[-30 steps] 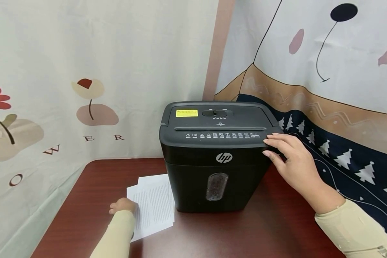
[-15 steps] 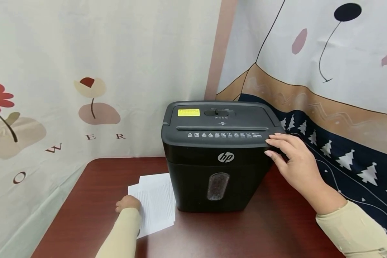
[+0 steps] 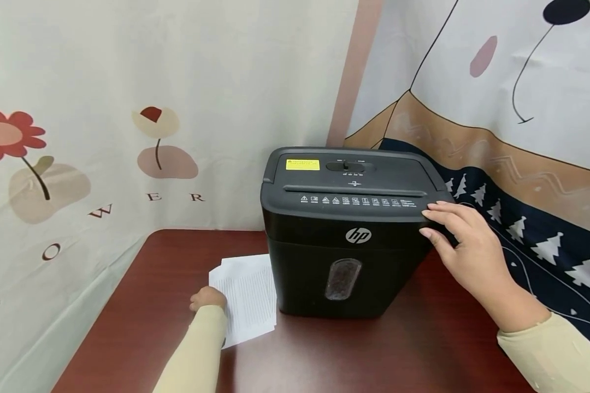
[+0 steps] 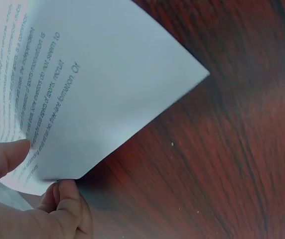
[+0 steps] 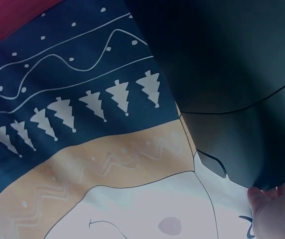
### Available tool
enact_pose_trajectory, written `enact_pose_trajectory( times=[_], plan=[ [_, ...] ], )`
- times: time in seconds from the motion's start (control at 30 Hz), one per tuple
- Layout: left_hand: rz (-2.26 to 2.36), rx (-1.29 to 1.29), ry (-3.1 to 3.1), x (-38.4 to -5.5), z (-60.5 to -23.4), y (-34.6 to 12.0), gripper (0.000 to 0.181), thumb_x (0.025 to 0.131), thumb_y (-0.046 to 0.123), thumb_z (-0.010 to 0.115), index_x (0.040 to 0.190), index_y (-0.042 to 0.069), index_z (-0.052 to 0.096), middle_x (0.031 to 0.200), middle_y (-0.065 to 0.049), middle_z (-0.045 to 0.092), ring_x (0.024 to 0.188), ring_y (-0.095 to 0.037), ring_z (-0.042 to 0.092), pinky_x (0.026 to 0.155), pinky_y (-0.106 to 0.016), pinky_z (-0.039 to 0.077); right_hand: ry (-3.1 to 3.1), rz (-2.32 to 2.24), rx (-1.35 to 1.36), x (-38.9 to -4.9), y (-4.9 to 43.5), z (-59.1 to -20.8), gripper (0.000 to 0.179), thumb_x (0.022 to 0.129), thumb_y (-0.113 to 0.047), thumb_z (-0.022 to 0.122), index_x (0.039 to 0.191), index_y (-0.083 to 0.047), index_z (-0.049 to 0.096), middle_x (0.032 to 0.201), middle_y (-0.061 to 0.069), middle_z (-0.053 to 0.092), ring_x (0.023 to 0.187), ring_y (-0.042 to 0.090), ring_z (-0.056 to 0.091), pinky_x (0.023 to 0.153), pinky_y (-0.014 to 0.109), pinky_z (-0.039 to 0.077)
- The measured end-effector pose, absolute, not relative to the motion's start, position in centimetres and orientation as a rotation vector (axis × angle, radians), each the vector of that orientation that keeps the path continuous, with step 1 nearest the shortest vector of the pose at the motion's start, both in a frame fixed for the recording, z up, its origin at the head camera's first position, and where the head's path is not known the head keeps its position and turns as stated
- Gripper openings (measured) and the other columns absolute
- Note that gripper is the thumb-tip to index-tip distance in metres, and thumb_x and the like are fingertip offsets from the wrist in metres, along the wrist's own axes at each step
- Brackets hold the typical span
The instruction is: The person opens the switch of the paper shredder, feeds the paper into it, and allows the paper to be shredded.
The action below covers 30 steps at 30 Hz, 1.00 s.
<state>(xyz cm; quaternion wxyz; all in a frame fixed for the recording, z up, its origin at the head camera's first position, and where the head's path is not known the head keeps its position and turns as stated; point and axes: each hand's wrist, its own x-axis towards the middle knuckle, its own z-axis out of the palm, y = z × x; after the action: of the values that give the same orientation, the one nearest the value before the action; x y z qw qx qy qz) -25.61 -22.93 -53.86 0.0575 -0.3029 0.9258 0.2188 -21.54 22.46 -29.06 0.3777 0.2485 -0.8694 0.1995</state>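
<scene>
A black paper shredder with an hp logo stands upright on the table. Left of its base lie white printed paper sheets, slightly fanned, partly hidden behind the shredder. My left hand is at the left edge of the paper. In the left wrist view, the thumb lies over the printed side and the curled fingers tuck under the edge, pinching it. My right hand rests its nearly straight fingertips on the shredder's top right corner, with the thumb against the front.
The reddish-brown wooden table extends in front and to the left. A patterned cloth hangs behind, and a navy cloth with white trees runs along the right side. The shredder's feed slot crosses its top.
My left hand has shifted slightly rightward, further over the paper's left edge. My right hand stays on the shredder's corner. The head view has turned a little left.
</scene>
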Motion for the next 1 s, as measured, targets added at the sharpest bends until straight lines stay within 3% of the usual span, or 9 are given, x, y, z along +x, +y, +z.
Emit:
enact_pose_trajectory(
  times=[0.4,0.57,1.0],
  plan=[
    [0.769,-1.068,2.751,-25.3,-53.4,-23.7,0.044,0.080,0.011,0.052,0.098,-0.029,0.051,0.097,-0.043,0.054,0.098,-0.051,0.053,0.077,-0.052,0.048,-2.221,0.534,0.622,-21.2,22.4,-29.2,0.041,0.070,0.006,0.080,0.109,-0.001,0.070,0.117,0.016,0.063,0.112,0.034,0.054,0.104,0.007,0.024],
    [0.806,-1.115,2.728,-24.7,-52.7,-23.6,0.046,0.078,0.012,0.058,0.097,-0.029,0.051,0.098,-0.043,0.053,0.098,-0.051,0.055,0.080,-0.052,0.049,-2.222,0.535,0.617,-21.0,22.5,-29.2,0.041,0.070,0.006,0.080,0.108,-0.001,0.070,0.116,0.016,0.063,0.112,0.034,0.054,0.104,0.008,0.024],
    [1.055,-1.177,2.700,-23.3,-52.6,-23.5,0.054,0.075,0.007,0.056,0.110,-0.031,0.040,0.109,-0.048,0.046,0.105,-0.057,0.048,0.091,-0.056,0.043,-2.243,0.528,0.598,-20.7,22.4,-29.1,0.040,0.072,0.004,0.080,0.110,-0.001,0.069,0.117,0.015,0.064,0.112,0.033,0.054,0.104,0.014,0.031]
  ],
)
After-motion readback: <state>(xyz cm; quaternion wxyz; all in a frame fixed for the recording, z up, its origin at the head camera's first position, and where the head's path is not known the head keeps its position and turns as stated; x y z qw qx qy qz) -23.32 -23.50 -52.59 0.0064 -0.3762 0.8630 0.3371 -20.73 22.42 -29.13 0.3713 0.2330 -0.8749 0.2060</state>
